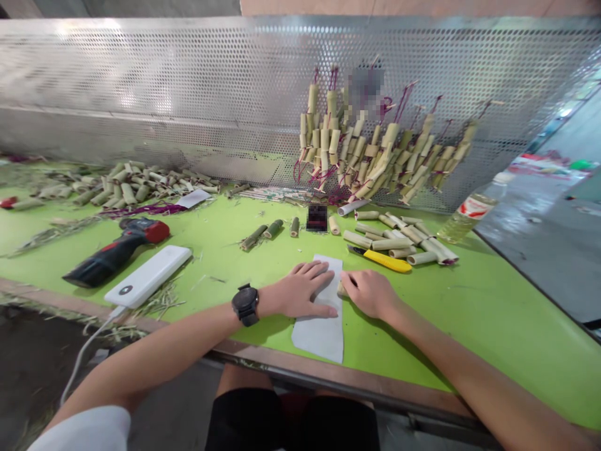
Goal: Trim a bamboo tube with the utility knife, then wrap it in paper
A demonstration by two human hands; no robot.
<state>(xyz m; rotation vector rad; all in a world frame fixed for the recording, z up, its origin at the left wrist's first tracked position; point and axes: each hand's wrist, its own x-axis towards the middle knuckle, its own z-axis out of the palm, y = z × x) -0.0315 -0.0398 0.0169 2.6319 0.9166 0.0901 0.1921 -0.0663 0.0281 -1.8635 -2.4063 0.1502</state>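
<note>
My left hand [307, 290] lies flat with its fingers spread on a sheet of white paper [319, 335], a dark watch on its wrist. At the sheet's right edge, my right hand [370, 293] is curled round a short bamboo piece [342, 289], mostly hidden by the fingers. Beyond the hands, a yellow cutter knife [387, 260] lies in front of a pile of cut bamboo tubes [397, 243]. A pale short tube [333, 225] stands near a small pixelated dark object [317, 217].
A cordless drill [117, 249] and a white power bank [148, 275] with a cable lie at left. Bamboo pieces [126, 191] are heaped behind them. Strung bamboo figures [375, 150] lean on the perforated metal panel [188, 81]. A bottle [474, 210] stands at right.
</note>
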